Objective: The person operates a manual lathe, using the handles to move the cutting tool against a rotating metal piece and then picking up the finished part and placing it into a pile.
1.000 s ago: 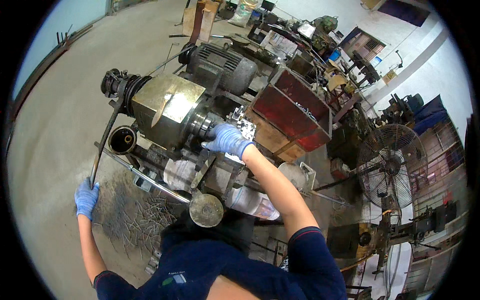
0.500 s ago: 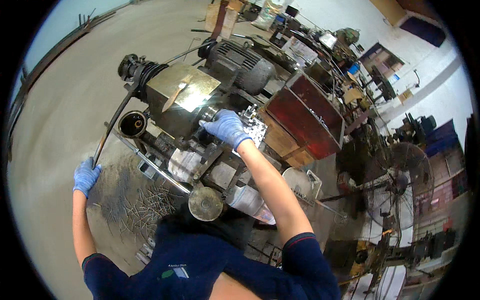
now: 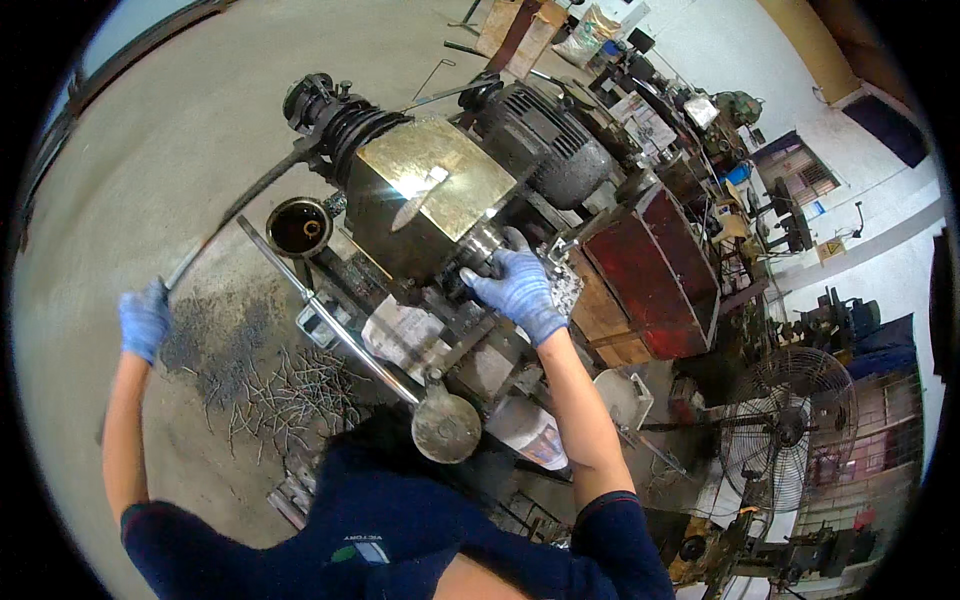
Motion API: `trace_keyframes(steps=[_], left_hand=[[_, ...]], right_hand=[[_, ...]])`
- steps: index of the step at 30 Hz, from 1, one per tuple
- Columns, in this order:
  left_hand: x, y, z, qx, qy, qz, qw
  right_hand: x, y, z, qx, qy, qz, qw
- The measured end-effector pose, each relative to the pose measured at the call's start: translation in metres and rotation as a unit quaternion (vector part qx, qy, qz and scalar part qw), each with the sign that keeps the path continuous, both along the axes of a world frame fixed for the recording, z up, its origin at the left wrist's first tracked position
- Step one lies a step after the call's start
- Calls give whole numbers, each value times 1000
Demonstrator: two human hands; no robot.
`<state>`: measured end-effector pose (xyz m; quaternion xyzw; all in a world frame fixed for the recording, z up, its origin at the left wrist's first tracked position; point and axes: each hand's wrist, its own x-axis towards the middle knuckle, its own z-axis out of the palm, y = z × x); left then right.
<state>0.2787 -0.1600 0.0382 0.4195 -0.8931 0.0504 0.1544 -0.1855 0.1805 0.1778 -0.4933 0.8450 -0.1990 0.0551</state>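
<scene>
A long, dark lever (image 3: 262, 187) is joined to the left end of a boxy machine head (image 3: 390, 240) and is slanted down and outward to the left, its lower tip paler than the rest. The head is topped by a shiny, scuffed, brass-toned plate (image 3: 470, 175), and its side is darkened by grime. At its opposite end a short, bright, round spindle nose (image 3: 482, 243) is exposed, though its front is partly hidden, and whether it is turning cannot fairly be told.

White wall (image 3: 735, 60), greyish floor (image 3: 200, 140)
</scene>
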Motion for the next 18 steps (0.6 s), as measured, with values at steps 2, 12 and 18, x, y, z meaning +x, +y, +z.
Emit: trace_keyframes(steps=[2, 12, 18], left_hand=[[7, -73, 7, -190, -95, -6, 977], [-32, -67, 19, -45, -40, 217, 974], [-54, 33, 30, 29, -18, 229, 973]], right_hand=[[3, -5, 3, -1, -25, 7, 1000], [0, -5, 4, 70, 54, -34, 995], [16, 30, 4, -123, 156, -18, 980]])
